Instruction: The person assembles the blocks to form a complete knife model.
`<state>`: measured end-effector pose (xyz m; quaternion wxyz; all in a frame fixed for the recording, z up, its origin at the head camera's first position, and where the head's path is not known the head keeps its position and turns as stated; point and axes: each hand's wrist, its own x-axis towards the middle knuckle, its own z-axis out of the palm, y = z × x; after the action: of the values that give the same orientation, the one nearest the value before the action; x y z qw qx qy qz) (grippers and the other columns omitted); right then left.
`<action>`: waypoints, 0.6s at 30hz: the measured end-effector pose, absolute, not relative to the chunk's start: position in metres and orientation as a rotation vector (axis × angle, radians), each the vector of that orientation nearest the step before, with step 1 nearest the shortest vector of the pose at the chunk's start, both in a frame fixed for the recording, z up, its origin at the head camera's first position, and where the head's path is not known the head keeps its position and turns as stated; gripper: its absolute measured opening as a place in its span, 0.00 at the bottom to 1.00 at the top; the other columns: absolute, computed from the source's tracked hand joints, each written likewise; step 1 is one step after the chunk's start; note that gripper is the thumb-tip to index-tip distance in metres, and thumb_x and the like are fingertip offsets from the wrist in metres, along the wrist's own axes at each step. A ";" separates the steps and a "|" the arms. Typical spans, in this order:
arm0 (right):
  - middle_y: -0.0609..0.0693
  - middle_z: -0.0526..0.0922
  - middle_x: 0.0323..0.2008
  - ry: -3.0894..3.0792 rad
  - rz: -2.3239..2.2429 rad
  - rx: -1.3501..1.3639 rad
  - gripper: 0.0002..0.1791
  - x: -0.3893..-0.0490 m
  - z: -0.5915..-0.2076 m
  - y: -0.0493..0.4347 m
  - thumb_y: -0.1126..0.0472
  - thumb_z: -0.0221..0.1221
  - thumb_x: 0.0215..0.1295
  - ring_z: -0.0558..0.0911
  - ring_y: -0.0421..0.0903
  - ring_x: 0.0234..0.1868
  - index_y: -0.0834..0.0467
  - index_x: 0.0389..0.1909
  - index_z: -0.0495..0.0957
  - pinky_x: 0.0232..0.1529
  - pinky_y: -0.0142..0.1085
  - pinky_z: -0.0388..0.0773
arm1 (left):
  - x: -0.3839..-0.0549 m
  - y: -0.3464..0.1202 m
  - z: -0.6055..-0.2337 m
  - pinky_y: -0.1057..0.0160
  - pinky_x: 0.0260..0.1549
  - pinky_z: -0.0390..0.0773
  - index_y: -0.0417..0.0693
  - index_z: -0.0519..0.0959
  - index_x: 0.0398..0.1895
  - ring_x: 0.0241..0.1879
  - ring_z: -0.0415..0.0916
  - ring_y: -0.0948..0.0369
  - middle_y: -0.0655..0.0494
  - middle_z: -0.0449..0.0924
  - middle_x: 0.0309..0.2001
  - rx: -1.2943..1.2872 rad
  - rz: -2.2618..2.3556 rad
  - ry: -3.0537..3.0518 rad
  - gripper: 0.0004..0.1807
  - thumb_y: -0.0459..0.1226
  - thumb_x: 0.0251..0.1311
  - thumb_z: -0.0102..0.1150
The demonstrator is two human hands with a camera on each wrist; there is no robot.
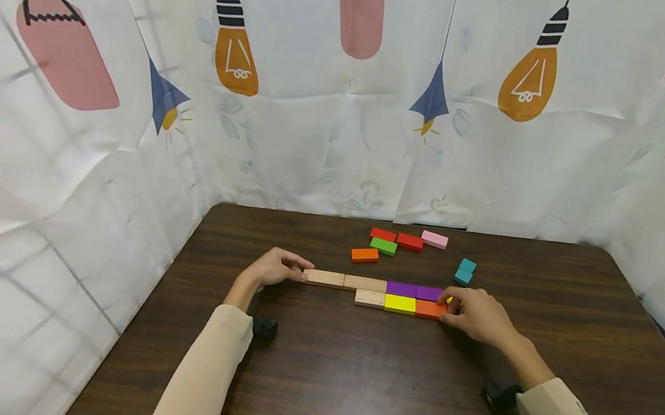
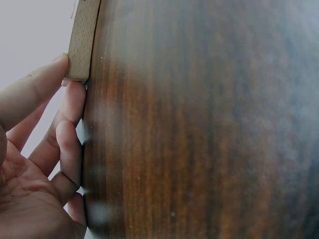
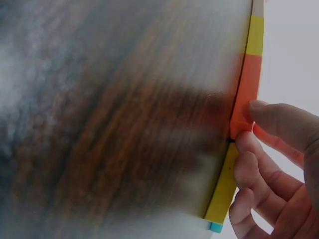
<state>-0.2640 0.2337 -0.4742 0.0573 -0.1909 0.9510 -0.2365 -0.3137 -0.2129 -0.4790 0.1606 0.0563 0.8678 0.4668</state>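
On the brown table, a back row joins two plain wooden blocks [image 1: 323, 279] to two purple blocks [image 1: 401, 289]. In front of it lie a short wooden block [image 1: 369, 299], a yellow block [image 1: 400, 304] and an orange block [image 1: 429, 310], end to end. At the far left, my left hand [image 1: 276, 267] pinches the outer end of the leftmost wooden block [image 2: 83, 42]. My right hand [image 1: 479, 314] pinches the right end of the orange block [image 3: 247, 87]. Beside my right fingers is another yellow block [image 3: 223, 186], mostly hidden in the head view.
Farther back lie two red blocks [image 1: 410, 242], a green block [image 1: 384, 246], a loose orange block [image 1: 365, 255] and a pink block [image 1: 435, 240]. Two teal blocks [image 1: 464, 271] lie behind my right hand. A patterned cloth [image 1: 341, 151] hangs beyond the table edge.
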 end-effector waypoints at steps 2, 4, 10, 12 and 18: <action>0.44 0.82 0.30 2.883 -0.726 -0.583 0.13 -0.264 -0.474 0.234 0.57 0.70 0.63 0.74 0.40 0.26 0.53 0.47 0.84 0.28 0.34 0.71 | -0.314 -0.213 -0.479 0.57 0.49 0.76 0.50 0.88 0.53 0.39 0.78 0.56 0.54 0.85 0.35 0.159 1.338 2.473 0.14 0.36 0.64 0.70; 0.43 0.82 0.30 2.881 -0.738 -0.595 0.12 -0.263 -0.474 0.234 0.57 0.70 0.63 0.74 0.40 0.26 0.53 0.47 0.84 0.28 0.34 0.71 | -0.313 -0.213 -0.479 0.56 0.50 0.76 0.51 0.88 0.53 0.39 0.79 0.56 0.55 0.85 0.35 0.158 1.340 2.468 0.15 0.36 0.64 0.70; 0.43 0.82 0.30 2.883 -0.751 -0.610 0.12 -0.262 -0.474 0.235 0.58 0.69 0.64 0.74 0.40 0.26 0.54 0.47 0.84 0.28 0.34 0.71 | -0.313 -0.212 -0.479 0.57 0.48 0.76 0.51 0.88 0.54 0.39 0.78 0.56 0.55 0.84 0.35 0.159 1.340 2.471 0.15 0.37 0.64 0.69; 0.43 0.81 0.30 2.880 -0.754 -0.602 0.12 -0.263 -0.474 0.235 0.58 0.70 0.64 0.74 0.40 0.26 0.54 0.46 0.84 0.28 0.34 0.70 | -0.313 -0.212 -0.479 0.58 0.47 0.75 0.51 0.88 0.54 0.38 0.77 0.56 0.55 0.84 0.36 0.158 1.337 2.474 0.15 0.37 0.64 0.69; 0.44 0.81 0.29 2.869 -0.771 -0.581 0.11 -0.263 -0.474 0.234 0.58 0.70 0.64 0.74 0.41 0.26 0.54 0.45 0.84 0.28 0.34 0.70 | -0.312 -0.212 -0.479 0.58 0.47 0.75 0.51 0.88 0.54 0.38 0.78 0.56 0.55 0.84 0.35 0.160 1.338 2.472 0.15 0.37 0.65 0.69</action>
<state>-0.2631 0.2340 -0.4737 0.0570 -0.1916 0.9462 -0.2543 -0.3123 -0.2124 -0.4790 0.1626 0.0562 0.8663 0.4689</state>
